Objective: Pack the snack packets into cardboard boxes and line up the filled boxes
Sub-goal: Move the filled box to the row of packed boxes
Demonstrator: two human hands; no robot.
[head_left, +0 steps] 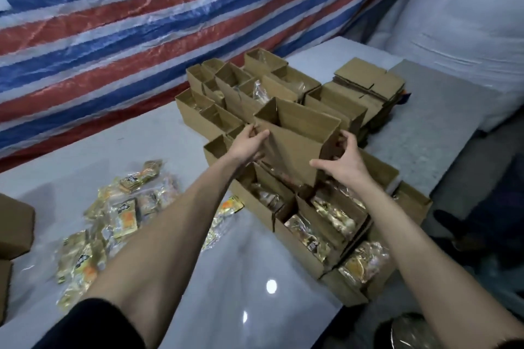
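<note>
An open brown cardboard box (pixel 295 144) is held up above the rows of boxes at the centre of the view. My left hand (pixel 249 143) grips its left edge and my right hand (pixel 341 161) grips its right end, fingers curled into the flap. Below and to the right stand filled boxes (pixel 320 224) with golden snack packets showing inside. More open boxes (pixel 226 93) stand behind, some with packets in them. A loose heap of snack packets (pixel 119 215) lies on the grey table (pixel 241 278) to the left.
A stack of flat unfolded cardboard (pixel 368 85) sits at the back right. A closed brown box (pixel 14 229) stands at the left edge. A red, white and blue striped tarp (pixel 141 22) hangs behind. White sacks (pixel 467 31) fill the right background.
</note>
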